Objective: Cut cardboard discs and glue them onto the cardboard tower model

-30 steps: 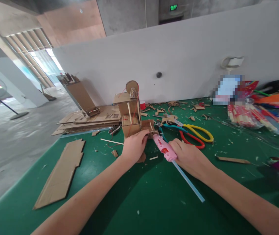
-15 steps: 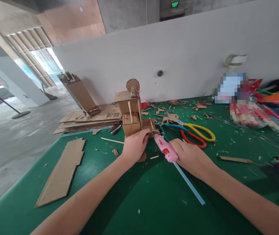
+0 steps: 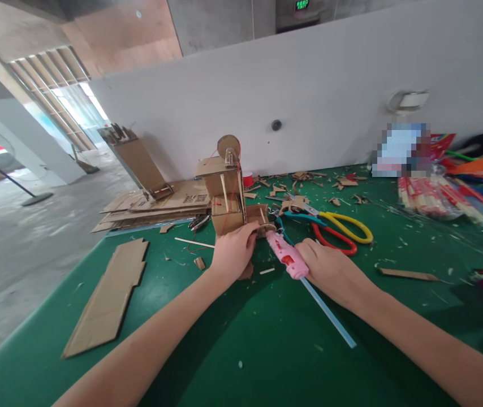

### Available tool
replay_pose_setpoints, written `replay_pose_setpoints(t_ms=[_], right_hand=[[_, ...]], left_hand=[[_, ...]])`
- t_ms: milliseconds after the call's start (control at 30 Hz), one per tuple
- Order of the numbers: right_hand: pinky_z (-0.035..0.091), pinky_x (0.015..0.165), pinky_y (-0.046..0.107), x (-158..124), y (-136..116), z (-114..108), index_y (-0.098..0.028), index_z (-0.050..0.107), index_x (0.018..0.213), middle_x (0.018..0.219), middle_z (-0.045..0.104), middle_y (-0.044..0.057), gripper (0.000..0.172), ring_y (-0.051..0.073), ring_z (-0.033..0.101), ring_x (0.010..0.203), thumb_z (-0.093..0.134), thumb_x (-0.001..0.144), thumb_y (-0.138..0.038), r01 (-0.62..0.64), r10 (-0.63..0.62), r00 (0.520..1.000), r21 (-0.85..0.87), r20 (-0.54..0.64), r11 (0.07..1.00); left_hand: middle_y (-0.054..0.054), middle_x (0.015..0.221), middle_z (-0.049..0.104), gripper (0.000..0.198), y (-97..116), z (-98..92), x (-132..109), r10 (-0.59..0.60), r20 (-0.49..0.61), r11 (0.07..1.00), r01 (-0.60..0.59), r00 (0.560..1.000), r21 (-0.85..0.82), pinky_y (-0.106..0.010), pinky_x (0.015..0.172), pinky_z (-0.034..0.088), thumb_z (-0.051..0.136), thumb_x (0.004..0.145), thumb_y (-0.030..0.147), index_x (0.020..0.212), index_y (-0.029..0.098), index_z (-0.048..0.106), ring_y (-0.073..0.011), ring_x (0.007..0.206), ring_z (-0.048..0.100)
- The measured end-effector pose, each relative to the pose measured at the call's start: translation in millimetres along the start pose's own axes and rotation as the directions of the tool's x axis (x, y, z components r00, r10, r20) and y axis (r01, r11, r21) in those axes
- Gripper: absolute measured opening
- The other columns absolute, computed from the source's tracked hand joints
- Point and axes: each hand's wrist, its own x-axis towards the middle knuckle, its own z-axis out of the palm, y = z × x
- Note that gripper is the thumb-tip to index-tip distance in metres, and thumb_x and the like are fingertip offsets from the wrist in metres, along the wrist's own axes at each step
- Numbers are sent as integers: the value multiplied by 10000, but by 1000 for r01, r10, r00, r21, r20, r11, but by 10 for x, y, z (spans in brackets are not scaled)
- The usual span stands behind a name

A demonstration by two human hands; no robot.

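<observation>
In the middle of the table stands a cardboard model with a disc on top, wooden sticks and red thread. My left hand is closed at its lower front, fingers pinching by a small cardboard disc on a stick; the fingertips are partly hidden. My right hand is wrapped round a pink hot glue gun, whose nozzle end points at the small disc. Out of the gun's back sticks a long clear glue stick. Whether the nozzle touches the disc I cannot tell.
Scissors with red and yellow handles and teal-handled pliers lie just beyond my right hand. A cut cardboard piece is at left, stacked cardboard behind it. Scraps litter the back; bagged sticks lie right.
Hardly anything differs. The rear end of the glue stick has swung slightly up and right, while both hands stay in nearly the same place.
</observation>
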Motion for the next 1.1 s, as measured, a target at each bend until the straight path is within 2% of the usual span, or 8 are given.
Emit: replay_pose_setpoints(t_ms=[267,367,467,533,700,800,933,1100], right_hand=[[417,485,283,-56,59,-83,-89,538,978,837,619,135,213,199,603,675,340,925,-147,81,-33,971,194,-237,978],[446,507,291,-88,90,-96,-115,529,979,904,638,145,203,214,633,707,369,935,-232,2,73,976,345,-204,939],[472,557,289,-105,105,-102,-165,528,1004,915,653,101,189,208,649,734,436,926,-310,-146,231,966,495,-114,857],[482,593,295,-114,120,-99,-186,532,1011,921,659,86,204,209,653,757,457,916,-349,-199,285,956,560,-71,805],[477,635,332,-123,191,-71,-188,541,945,893,653,87,209,228,648,760,445,901,-369,-224,253,967,550,24,805],[459,628,324,-89,221,-91,-203,531,920,883,653,69,226,220,640,756,430,908,-404,-295,265,955,554,137,779],[420,571,301,-19,231,-143,-219,506,847,826,637,44,239,201,615,702,409,911,-428,-359,274,933,542,234,759],[390,542,294,17,254,-147,-221,452,774,765,598,32,252,185,577,652,387,918,-418,-356,275,934,513,229,782]], left_hand=[[-29,1083,678,260,49,-130,-102,59,-55,996,-55,997,65,-276,679,499,393,923,269,1121,215,552,-176,891,665],[-30,920,661,237,127,-219,-210,172,86,975,-182,981,128,-284,588,478,417,896,338,978,200,591,-185,754,654],[-25,871,619,270,205,-270,-328,260,275,944,-304,926,129,-284,508,450,459,863,427,895,202,604,-177,644,624],[-23,859,606,266,227,-275,-370,269,309,940,-318,912,122,-274,487,435,448,869,419,883,204,603,-168,627,614],[-29,945,620,205,138,-226,-243,105,103,986,-116,989,116,-273,564,472,418,888,290,973,192,577,-169,747,634],[-40,1087,617,259,70,-180,-109,17,-17,995,-15,1000,94,-275,639,496,418,897,255,1119,197,539,-168,835,642],[-55,1195,594,340,65,-121,-43,48,-7,989,-47,999,137,-269,655,500,382,924,275,1236,216,502,-177,902,642],[-76,1022,664,422,120,-87,-23,1,87,960,-25,996,278,-305,606,492,337,937,348,1326,224,445,-214,780,665]])
